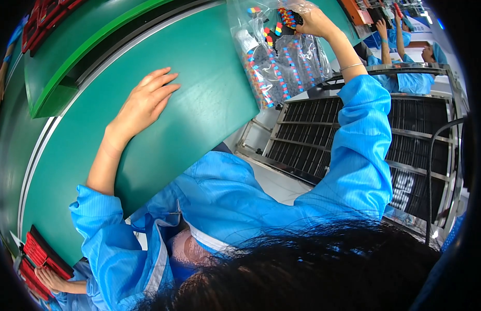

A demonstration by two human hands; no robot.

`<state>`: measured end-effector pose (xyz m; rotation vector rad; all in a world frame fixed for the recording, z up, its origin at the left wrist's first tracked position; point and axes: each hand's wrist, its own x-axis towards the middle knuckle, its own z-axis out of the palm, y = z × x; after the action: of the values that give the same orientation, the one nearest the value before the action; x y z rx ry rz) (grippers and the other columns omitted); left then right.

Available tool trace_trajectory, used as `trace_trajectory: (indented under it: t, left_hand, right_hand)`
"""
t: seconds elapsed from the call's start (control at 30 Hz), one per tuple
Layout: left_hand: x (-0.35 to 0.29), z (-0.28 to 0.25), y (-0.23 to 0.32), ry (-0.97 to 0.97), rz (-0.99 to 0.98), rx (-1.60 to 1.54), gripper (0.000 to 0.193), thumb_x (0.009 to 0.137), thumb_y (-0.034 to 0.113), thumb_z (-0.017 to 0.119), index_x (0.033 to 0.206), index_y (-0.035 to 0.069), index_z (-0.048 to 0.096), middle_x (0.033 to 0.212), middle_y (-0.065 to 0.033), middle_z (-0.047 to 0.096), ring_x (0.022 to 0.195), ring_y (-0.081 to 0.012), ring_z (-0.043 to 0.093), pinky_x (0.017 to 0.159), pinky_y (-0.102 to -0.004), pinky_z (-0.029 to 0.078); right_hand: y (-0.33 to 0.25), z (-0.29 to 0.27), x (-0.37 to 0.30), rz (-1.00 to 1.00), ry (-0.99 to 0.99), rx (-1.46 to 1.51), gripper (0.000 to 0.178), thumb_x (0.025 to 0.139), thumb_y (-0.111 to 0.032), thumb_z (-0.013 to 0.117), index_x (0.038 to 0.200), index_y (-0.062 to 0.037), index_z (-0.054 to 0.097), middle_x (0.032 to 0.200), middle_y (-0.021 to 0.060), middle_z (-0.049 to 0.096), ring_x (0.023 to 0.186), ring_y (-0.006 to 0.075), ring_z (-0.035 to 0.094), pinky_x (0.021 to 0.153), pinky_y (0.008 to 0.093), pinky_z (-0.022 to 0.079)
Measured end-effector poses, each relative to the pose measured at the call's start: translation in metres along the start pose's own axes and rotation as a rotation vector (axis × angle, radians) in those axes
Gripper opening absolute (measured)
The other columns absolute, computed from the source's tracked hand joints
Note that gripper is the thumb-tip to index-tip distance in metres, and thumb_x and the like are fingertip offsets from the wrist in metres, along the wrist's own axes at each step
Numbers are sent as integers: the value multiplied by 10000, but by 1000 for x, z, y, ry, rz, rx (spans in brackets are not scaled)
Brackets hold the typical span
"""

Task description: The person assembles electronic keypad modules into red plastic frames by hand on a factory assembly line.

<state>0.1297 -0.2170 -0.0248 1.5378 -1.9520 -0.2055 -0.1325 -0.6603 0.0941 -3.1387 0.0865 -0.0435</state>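
My left hand (142, 106) lies palm down on the green tabletop (209, 78), fingers stretched out and holding nothing. At the top of the view, my right hand (312, 20) is closed around a cluster of small black parts with red, yellow and blue ends (289, 18). That hand is at the upper part of a clear plastic bag (250, 46); whether it is inside the bag or over it, I cannot tell. Rows of similar parts (287, 70) fill the bag's lower part, and a few loose ones (269, 36) lie above them. The bag sits at the table's right edge.
A green-edged rail (95, 44) runs along the table's far left side. Red trays (46, 20) stand at the upper left. A co-worker's hand (51, 280) touches a red tray (37, 251) at lower left. A metal-framed black rack (307, 135) stands at right; people work beyond.
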Motion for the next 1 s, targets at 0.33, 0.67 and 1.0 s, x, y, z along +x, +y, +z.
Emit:
trace_trajectory:
  t: [0.33, 0.67, 1.0]
  left_hand:
    - [-1, 1, -2, 3, 6, -4, 321, 894, -21, 688, 1209, 33, 712, 1386, -124, 642, 1382, -342, 544, 1113, -450, 497]
    - [-13, 2, -9, -26, -15, 31, 369, 899, -12, 673, 1260, 68, 688, 1422, -131, 616, 1405, -354, 520, 1153, -468, 462]
    - [-6, 14, -9, -11, 51, -29, 334, 926, 65, 665, 1255, 11, 675, 1440, -178, 594, 1421, -371, 484, 1167, -475, 444]
  right_hand:
    - [-19, -4, 2, 31, 16, -65, 693, 692, -103, 787, 1365, -61, 627, 1344, 216, 652, 1276, 390, 605, 1106, 447, 478]
    - [29, 30, 9, 16, -83, -194, 883, 632, -67, 843, 1459, -101, 535, 1373, 203, 620, 1338, 409, 545, 1138, 483, 461]
    - [1, -2, 15, 93, -217, -230, 855, 507, -109, 888, 1321, -99, 627, 1339, 180, 648, 1286, 417, 580, 1118, 465, 481]
